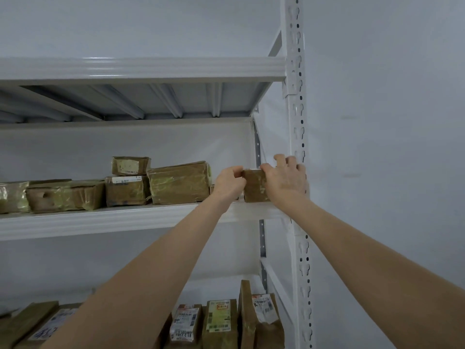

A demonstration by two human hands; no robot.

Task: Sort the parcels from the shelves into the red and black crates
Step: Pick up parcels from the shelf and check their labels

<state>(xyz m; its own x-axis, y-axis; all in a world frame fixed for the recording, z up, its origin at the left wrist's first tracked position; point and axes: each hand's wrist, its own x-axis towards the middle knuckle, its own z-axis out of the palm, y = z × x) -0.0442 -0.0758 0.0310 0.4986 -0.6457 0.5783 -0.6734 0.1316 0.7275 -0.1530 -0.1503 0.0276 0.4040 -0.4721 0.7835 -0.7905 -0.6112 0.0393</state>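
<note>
The left hand point(230, 183) and right hand point(285, 181) grip a small brown taped cardboard parcel point(254, 186) beside the white slotted shelf upright point(297, 122); its label is unreadable.

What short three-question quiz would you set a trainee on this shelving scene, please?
1. True or false: only one hand grips the small parcel.
2. At which shelf level is it? A) top B) middle C) lowest in view.
3. Fill the gap: left of the large parcel, one smaller parcel lies ___ another.
Key: 1. False; the left hand and right hand both grip it. 2. B, the middle shelf. 3. On.
</note>
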